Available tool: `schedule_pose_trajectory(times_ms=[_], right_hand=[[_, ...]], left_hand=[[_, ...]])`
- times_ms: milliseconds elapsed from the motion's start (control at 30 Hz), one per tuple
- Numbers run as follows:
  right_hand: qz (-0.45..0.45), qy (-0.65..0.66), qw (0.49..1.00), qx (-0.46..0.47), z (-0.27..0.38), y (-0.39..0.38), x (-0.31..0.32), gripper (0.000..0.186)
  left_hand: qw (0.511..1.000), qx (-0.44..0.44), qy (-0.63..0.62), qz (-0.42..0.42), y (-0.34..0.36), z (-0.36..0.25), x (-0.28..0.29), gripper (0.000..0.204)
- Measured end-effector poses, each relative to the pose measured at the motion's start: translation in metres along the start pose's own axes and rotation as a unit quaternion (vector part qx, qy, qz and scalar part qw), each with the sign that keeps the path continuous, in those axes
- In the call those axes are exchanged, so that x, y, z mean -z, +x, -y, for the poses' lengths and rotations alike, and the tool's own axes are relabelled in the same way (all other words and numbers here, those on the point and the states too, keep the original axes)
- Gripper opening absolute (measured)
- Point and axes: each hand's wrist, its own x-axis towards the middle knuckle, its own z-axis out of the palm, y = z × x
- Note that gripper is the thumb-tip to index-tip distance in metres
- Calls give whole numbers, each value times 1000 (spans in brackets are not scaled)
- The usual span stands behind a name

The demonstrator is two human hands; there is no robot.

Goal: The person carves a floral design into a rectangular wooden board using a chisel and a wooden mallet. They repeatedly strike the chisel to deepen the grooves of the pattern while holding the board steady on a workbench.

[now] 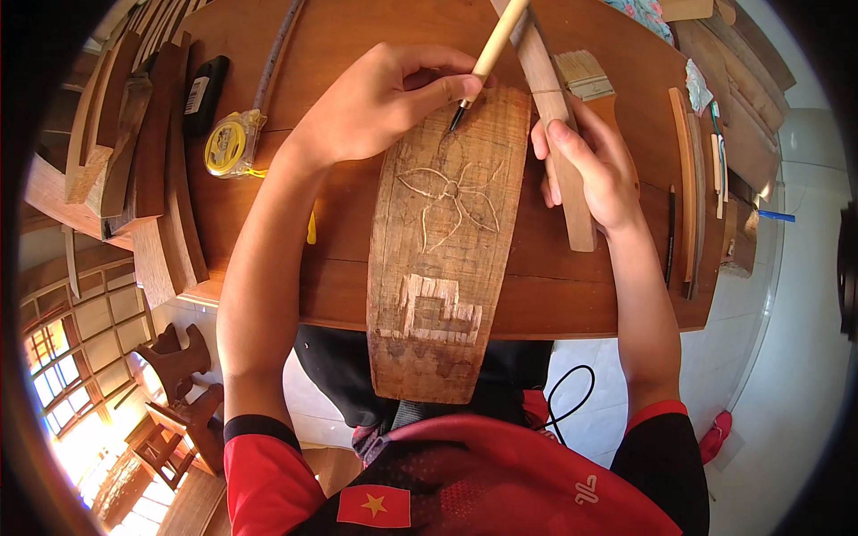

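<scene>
The carved board (407, 250) lies between the two forearms, its long axis running away from the person and its far end leaning slightly to the right; the near end projects past the edge of the counter (335, 268). The left hand (398, 100), reaching over the far left part of the board, pinches a carving tool (494, 46) between thumb and fingers, low on the pale handle, with no visible gap around the grip. The dark tip points down and toward the person at the board's far portion, beyond the incised flower (451, 189); whether it presses into the wood cannot be told. The stepped pale patch (438, 308) lies at the opposite, nearer portion. The right hand (601, 170), just beside the board's right edge, is curled around a wooden bar (572, 201), thumb on top. The bar slants away and to the left, its far end passing behind the tool's handle in this view; contact between them cannot be judged. The governing relation is therefore tip to board: the left hand is nearer the working spot, the right hand nearer the side.
</scene>
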Motion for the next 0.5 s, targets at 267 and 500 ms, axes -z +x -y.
schedule_pose_trajectory(times_ms=[267,500], right_hand=[[-1,-4,1000,-1,-1,0,0,43],[-18,3,1000,23,8,-5,2,51]], left_hand=[[1000,5,13,-1,0,-1,-2,29],[1000,16,-4,4,-1,4,-2,29]])
